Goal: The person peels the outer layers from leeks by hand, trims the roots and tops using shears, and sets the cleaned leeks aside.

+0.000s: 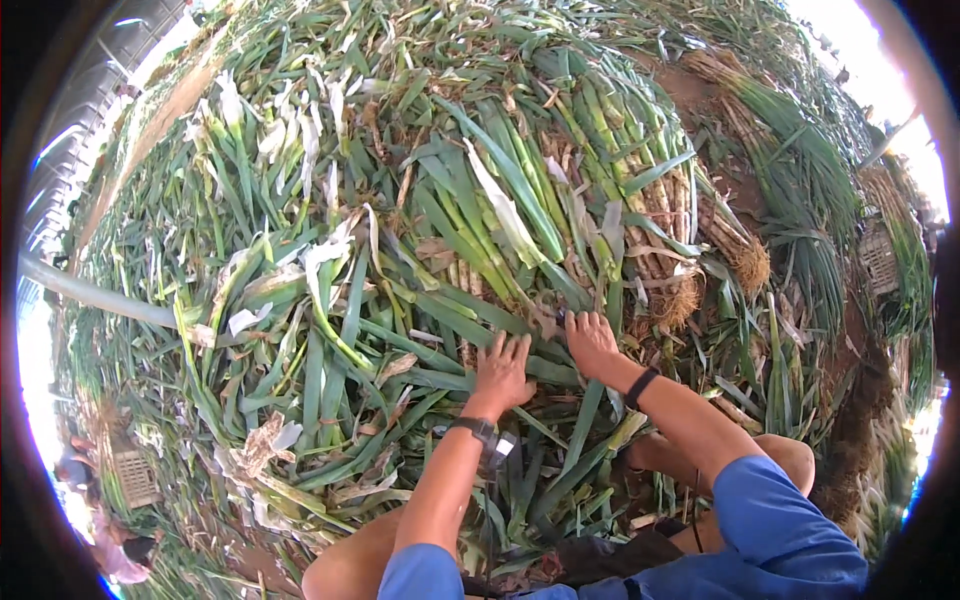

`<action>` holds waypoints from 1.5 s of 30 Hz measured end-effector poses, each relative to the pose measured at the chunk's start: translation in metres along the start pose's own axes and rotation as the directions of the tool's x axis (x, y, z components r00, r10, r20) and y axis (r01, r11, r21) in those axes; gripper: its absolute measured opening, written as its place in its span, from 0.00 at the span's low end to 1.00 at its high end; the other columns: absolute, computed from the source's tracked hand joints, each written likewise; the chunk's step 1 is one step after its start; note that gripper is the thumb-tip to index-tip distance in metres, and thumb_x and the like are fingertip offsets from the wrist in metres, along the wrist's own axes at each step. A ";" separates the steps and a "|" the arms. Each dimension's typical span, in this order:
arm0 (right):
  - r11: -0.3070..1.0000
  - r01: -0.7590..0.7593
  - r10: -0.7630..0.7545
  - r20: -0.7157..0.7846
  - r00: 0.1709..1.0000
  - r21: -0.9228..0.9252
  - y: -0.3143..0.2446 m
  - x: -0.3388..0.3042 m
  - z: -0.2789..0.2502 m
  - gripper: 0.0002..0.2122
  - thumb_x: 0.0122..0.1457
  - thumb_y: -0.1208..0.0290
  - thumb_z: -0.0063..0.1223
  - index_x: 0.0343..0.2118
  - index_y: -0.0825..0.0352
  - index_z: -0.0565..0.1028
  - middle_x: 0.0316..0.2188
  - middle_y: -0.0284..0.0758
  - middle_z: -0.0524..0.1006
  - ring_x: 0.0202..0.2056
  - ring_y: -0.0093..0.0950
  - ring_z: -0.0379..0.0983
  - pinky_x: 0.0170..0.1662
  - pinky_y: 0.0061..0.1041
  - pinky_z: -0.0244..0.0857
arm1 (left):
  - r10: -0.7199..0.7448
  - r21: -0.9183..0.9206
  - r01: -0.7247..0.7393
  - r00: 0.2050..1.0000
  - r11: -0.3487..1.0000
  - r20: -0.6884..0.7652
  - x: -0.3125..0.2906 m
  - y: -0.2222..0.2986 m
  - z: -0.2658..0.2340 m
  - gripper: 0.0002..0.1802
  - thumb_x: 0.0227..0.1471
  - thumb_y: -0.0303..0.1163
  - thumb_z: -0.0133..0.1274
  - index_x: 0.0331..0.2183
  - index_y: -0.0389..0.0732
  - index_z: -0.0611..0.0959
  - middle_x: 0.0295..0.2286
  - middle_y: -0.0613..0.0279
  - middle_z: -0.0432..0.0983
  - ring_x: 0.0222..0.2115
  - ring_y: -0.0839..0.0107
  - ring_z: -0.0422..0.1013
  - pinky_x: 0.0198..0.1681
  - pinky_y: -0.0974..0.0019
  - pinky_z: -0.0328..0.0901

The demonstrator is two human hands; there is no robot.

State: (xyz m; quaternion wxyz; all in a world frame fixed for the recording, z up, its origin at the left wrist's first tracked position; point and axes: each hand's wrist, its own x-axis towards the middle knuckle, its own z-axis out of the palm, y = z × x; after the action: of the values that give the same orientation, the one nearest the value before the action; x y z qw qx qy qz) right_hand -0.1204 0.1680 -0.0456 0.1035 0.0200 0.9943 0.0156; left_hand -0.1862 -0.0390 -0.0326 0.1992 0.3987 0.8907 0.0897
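Right in front of your knees, your two hands press into a huge heap of leeks (500, 200) that fills almost the whole view. Your left hand (502, 370) lies flat on the long green leaves, fingers spread apart, palm down, a dark watch (478, 428) on its wrist. Your right hand (590, 340) sits just beside it, fingers loosely together and pushed in among the stalks where green turns pale; whether they clamp a stalk you cannot tell. A black band (640, 387) circles that wrist.

Open room is scarce: leaves crowd both hands on every side, and the only bare ground is a reddish strip of soil (700, 95) to the upper right, between this heap and two tied bundles (800, 160) lying well apart. A grey pipe (90, 293) runs along the heap's left edge. You can count two plastic crates: one (133, 477) at lower left, one (880, 255) at far right.
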 end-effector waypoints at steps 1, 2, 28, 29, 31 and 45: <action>1.000 -0.010 0.007 0.109 0.994 0.025 -0.005 -0.010 -0.006 0.36 0.46 0.71 0.63 0.57 0.75 0.59 0.46 0.48 0.68 0.50 0.42 0.66 0.55 0.37 0.60 | 0.002 0.041 -0.004 0.999 0.999 0.040 -0.009 -0.006 0.010 0.49 0.43 0.49 0.60 0.62 0.43 0.59 0.57 0.53 0.61 0.63 0.56 0.50 0.64 0.45 0.44; 0.999 -0.021 0.011 0.216 0.976 0.048 -0.009 -0.018 -0.012 0.36 0.45 0.70 0.64 0.57 0.75 0.60 0.46 0.48 0.68 0.51 0.43 0.66 0.55 0.37 0.61 | -0.003 0.034 0.002 0.999 0.999 0.045 -0.018 -0.013 0.020 0.49 0.43 0.49 0.60 0.62 0.43 0.59 0.57 0.53 0.61 0.63 0.56 0.50 0.64 0.45 0.44; 0.893 -0.388 0.297 0.350 0.889 0.227 0.090 -0.209 -0.258 0.16 0.45 0.75 0.50 0.39 0.74 0.72 0.37 0.48 0.76 0.44 0.44 0.74 0.47 0.40 0.67 | -0.169 -0.023 0.170 0.985 0.985 0.044 0.029 0.179 0.087 0.65 0.37 0.65 0.62 0.65 0.43 0.49 0.60 0.27 0.45 0.59 0.29 0.48 0.61 0.39 0.49; 0.891 -0.390 0.297 0.352 0.887 0.232 0.093 -0.210 -0.261 0.16 0.45 0.75 0.50 0.39 0.74 0.72 0.37 0.48 0.76 0.44 0.44 0.74 0.47 0.40 0.67 | -0.108 -0.130 0.112 0.993 0.985 0.040 0.017 0.175 0.106 0.61 0.39 0.63 0.62 0.65 0.46 0.51 0.59 0.27 0.46 0.57 0.25 0.49 0.59 0.35 0.49; 0.896 -0.384 0.284 0.379 0.881 0.222 0.094 -0.208 -0.257 0.15 0.46 0.74 0.49 0.38 0.73 0.73 0.36 0.48 0.76 0.42 0.44 0.75 0.45 0.40 0.68 | -0.033 -0.137 0.050 0.992 0.989 0.125 -0.016 0.160 0.133 0.51 0.42 0.51 0.62 0.62 0.46 0.57 0.53 0.34 0.58 0.51 0.37 0.62 0.49 0.41 0.62; 0.838 -0.427 0.411 0.123 0.903 0.340 0.131 -0.254 -0.253 0.15 0.44 0.75 0.50 0.37 0.73 0.73 0.33 0.50 0.78 0.41 0.47 0.75 0.43 0.41 0.68 | -0.399 0.564 0.230 0.896 0.793 0.195 -0.139 -0.074 -0.018 0.18 0.35 0.47 0.69 0.26 0.43 0.86 0.27 0.55 0.81 0.30 0.56 0.79 0.31 0.56 0.72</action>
State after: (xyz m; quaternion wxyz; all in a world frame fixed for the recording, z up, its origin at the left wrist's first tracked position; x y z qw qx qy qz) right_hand 0.0805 0.2815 0.2590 0.1144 0.2559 0.9490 -0.1444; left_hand -0.1606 -0.1918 -0.0004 0.2290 0.2911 0.8931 -0.2553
